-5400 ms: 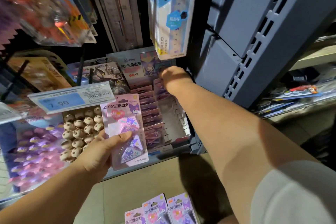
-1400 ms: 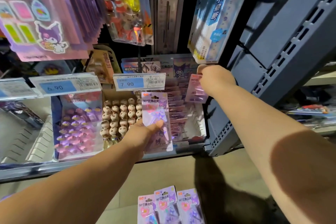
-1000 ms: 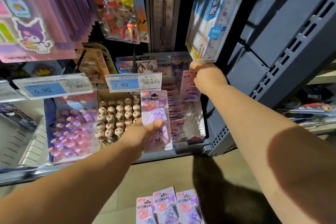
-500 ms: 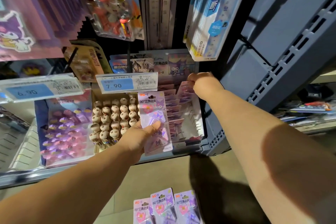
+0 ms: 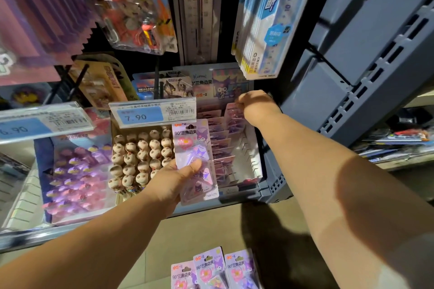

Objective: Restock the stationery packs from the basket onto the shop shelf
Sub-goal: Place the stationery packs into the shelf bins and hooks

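Right hand (image 5: 256, 103) lower, pack (image 5: 233, 112) entering tray (image 5: 249, 148)

Dim, warm light falls from above. The shelf back (image 5: 226, 30) at 12 o'clock sinks into near black. A shadow band crosses the right forearm (image 5: 352, 183) at 4 o'clock; a darker shadow lies on the floor (image 5: 270, 237) at 6. Hanging packs (image 5: 35, 19) at 10 o'clock blur. Sheen glazes the stationery pack (image 5: 195, 148) in the left hand (image 5: 169, 185). The wide lens bends the grey upright (image 5: 375, 65) at 2 o'clock.
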